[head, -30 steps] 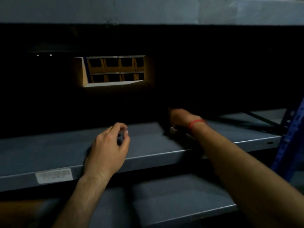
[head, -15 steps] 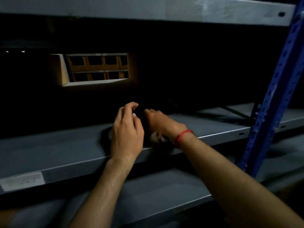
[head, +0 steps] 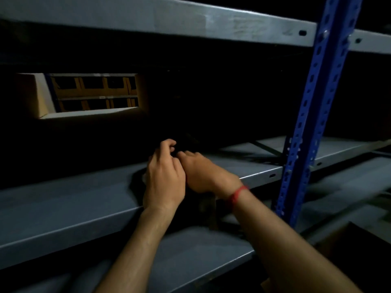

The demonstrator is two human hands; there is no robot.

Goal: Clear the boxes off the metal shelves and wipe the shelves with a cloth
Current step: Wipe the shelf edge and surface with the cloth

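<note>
Both my hands meet over the front part of a grey metal shelf (head: 63, 204). My left hand (head: 164, 178) has its fingers curled around a dark cloth (head: 206, 205), most of which is lost in shadow under the hands. My right hand (head: 203, 172), with a red band at the wrist, presses close against the left and also grips the dark cloth, a bit of which hangs over the shelf's front edge. No box stands on the lit part of this shelf.
A blue perforated upright (head: 311, 115) stands right of my hands. Another grey shelf (head: 201, 254) lies below, one (head: 190, 20) above. Through a gap at the back left I see cardboard boxes (head: 93, 92) on a farther rack. A cardboard box (head: 342, 240) shows at lower right.
My left hand moved right and joined the right hand on the dark cloth. My view swung right, bringing the blue upright into sight.
</note>
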